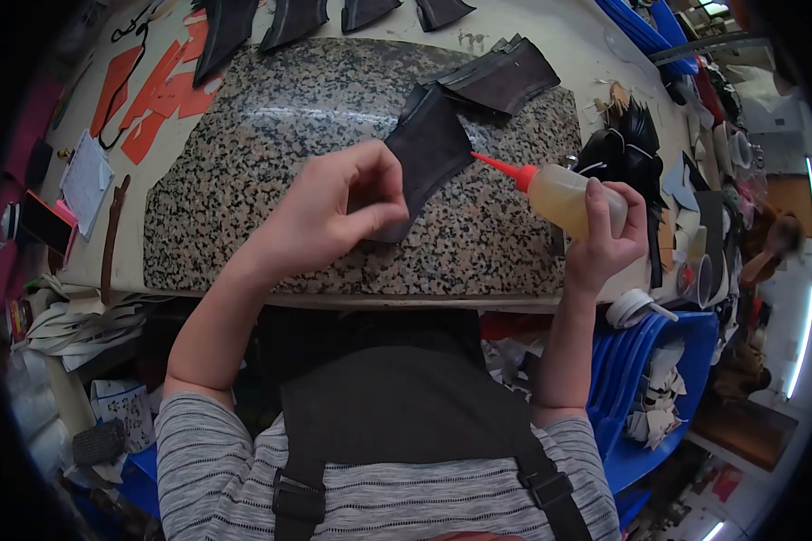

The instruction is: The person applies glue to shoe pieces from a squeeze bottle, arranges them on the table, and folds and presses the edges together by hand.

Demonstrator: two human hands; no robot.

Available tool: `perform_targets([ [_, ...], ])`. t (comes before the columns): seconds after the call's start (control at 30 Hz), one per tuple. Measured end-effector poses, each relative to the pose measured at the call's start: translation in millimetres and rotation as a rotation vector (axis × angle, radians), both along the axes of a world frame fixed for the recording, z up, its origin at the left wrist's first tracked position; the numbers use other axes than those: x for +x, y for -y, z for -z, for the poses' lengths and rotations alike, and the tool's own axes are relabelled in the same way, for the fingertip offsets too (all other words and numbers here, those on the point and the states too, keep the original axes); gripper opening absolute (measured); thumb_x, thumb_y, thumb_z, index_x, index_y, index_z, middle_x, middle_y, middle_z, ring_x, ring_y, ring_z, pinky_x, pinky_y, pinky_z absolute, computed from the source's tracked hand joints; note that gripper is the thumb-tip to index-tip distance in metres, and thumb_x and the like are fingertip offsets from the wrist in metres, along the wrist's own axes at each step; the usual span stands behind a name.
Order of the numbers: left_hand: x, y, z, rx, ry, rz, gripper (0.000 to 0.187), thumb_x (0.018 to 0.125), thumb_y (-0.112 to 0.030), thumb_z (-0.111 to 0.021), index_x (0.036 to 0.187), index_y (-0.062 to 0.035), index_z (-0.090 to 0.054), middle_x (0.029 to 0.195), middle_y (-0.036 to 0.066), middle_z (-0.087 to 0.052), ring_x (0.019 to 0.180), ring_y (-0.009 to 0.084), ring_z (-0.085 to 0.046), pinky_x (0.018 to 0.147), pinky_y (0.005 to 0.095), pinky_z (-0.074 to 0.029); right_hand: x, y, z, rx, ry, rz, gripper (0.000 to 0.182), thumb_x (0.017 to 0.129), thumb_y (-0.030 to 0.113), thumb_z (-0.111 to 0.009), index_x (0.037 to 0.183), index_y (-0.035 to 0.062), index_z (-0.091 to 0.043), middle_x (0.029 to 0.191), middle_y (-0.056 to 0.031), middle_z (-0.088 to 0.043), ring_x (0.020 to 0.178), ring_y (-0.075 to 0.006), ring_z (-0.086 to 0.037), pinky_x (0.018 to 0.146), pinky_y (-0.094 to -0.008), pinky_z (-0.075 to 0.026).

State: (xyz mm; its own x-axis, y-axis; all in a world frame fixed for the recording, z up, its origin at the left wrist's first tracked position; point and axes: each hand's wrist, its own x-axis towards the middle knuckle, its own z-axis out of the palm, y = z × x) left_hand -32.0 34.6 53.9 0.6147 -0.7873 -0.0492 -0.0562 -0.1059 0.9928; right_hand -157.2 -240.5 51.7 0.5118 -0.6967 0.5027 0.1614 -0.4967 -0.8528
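Note:
My right hand (604, 221) is wrapped round a squeeze bottle (564, 200) of pale yellowish liquid. Its red pointed nozzle slants to the left, with the tip close to the right edge of a dark leather-like piece (438, 144). At that piece's lower left edge, my left hand (338, 207) is closed, thumb and fingers curled together; whether the edge or something small lies between them is hidden. Behind, a fanned stack of similar dark pieces (505, 81) rests on the speckled stone slab (262, 171).
More dark pieces (302, 16) lie along the far edge, near orange-red scraps (158, 81). On the right are a black bundle (636, 144) and a white lidded container (630, 308). Blue stacked chairs or bins (627, 379) stand below the table edge. Papers (90, 180) lie on the left.

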Motion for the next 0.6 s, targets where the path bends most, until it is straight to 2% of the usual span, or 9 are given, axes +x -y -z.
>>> perform_targets([
  [0.13, -9, -20, -24, 0.075, 0.000, 0.242, 0.025, 0.078, 0.000, -0.077, 0.088, -0.0012, -0.054, 0.076, 0.002, -0.066, 0.078, 0.0111, -0.070, 0.067, 0.0233, -0.053, 10, 5, 6, -0.011, -0.048, -0.001, 0.019, 0.082, 0.011, -0.079, 0.088, 0.0018, -0.063, 0.083, -0.0026, -0.063, 0.075, -0.0094, -0.059, 0.068, -0.0234, -0.049],
  [0.23, -14, -29, -24, 0.036, 0.182, 0.515, 0.026, 0.074, -0.005, -0.082, 0.081, -0.0028, -0.057, 0.077, 0.005, -0.068, 0.064, 0.0157, -0.067, 0.058, 0.0266, -0.050, 15, 7, 10, 0.015, -0.061, 0.000, 0.019, 0.082, 0.010, -0.079, 0.087, 0.0014, -0.063, 0.083, -0.0028, -0.064, 0.075, -0.0091, -0.059, 0.069, -0.0234, -0.049],
  [0.27, -18, -31, -13, -0.017, 0.225, 0.466, 0.027, 0.070, -0.011, -0.085, 0.076, -0.0042, -0.060, 0.072, 0.004, -0.067, 0.056, 0.0172, -0.064, 0.052, 0.0284, -0.046, 17, 8, 11, 0.014, -0.053, -0.001, 0.019, 0.082, 0.010, -0.079, 0.086, 0.0014, -0.063, 0.083, -0.0028, -0.064, 0.075, -0.0091, -0.059, 0.069, -0.0234, -0.049],
  [0.37, -10, -37, -20, 0.092, 0.215, 0.500, 0.030, 0.066, -0.016, -0.088, 0.071, -0.0040, -0.061, 0.064, 0.004, -0.064, 0.053, 0.0167, -0.062, 0.049, 0.0281, -0.044, 18, 10, 15, 0.007, -0.039, -0.011, 0.018, 0.082, 0.010, -0.079, 0.086, 0.0011, -0.063, 0.083, -0.0026, -0.064, 0.075, -0.0091, -0.058, 0.070, -0.0235, -0.049],
  [0.4, -7, -38, -18, 0.053, 0.222, 0.431, 0.032, 0.064, -0.021, -0.089, 0.066, -0.0039, -0.062, 0.058, 0.003, -0.062, 0.051, 0.0160, -0.061, 0.047, 0.0273, -0.042, 18, 10, 14, -0.001, -0.040, -0.021, 0.018, 0.082, 0.010, -0.079, 0.085, 0.0011, -0.063, 0.083, -0.0024, -0.064, 0.075, -0.0091, -0.058, 0.070, -0.0236, -0.049],
  [0.43, 0, -41, -21, 0.077, 0.264, 0.416, 0.028, 0.069, -0.020, -0.087, 0.069, -0.0021, -0.065, 0.058, 0.004, -0.061, 0.050, 0.0162, -0.060, 0.048, 0.0297, -0.042, 18, 10, 13, -0.009, -0.041, -0.029, 0.018, 0.082, 0.010, -0.079, 0.085, 0.0010, -0.063, 0.083, -0.0022, -0.064, 0.076, -0.0091, -0.058, 0.070, -0.0236, -0.048],
  [0.5, 13, -39, -26, 0.147, 0.332, 0.357, 0.029, 0.068, -0.019, -0.087, 0.066, -0.0029, -0.063, 0.056, 0.003, -0.060, 0.048, 0.0164, -0.059, 0.045, 0.0273, -0.041, 16, 8, 11, 0.001, -0.071, -0.045, 0.018, 0.082, 0.010, -0.079, 0.085, 0.0009, -0.064, 0.083, -0.0023, -0.063, 0.076, -0.0093, -0.058, 0.070, -0.0235, -0.048],
  [0.53, 18, -36, -30, 0.330, 0.367, 0.344, 0.023, 0.073, -0.014, -0.083, 0.071, -0.0007, -0.064, 0.062, 0.005, -0.062, 0.055, 0.0181, -0.062, 0.050, 0.0290, -0.044, 16, 7, 10, 0.005, -0.084, -0.054, 0.018, 0.082, 0.010, -0.079, 0.085, 0.0009, -0.064, 0.083, -0.0023, -0.063, 0.076, -0.0094, -0.058, 0.070, -0.0235, -0.048],
  [0.6, 19, -19, -5, 0.194, 0.540, 0.188, 0.018, 0.076, -0.010, -0.080, 0.075, 0.0002, -0.065, 0.068, 0.007, -0.064, 0.061, 0.0198, -0.063, 0.055, 0.0303, -0.047, 17, 6, 6, 0.068, -0.043, -0.051, 0.018, 0.082, 0.011, -0.079, 0.086, 0.0008, -0.064, 0.084, -0.0025, -0.063, 0.076, -0.0094, -0.058, 0.070, -0.0233, -0.048],
])
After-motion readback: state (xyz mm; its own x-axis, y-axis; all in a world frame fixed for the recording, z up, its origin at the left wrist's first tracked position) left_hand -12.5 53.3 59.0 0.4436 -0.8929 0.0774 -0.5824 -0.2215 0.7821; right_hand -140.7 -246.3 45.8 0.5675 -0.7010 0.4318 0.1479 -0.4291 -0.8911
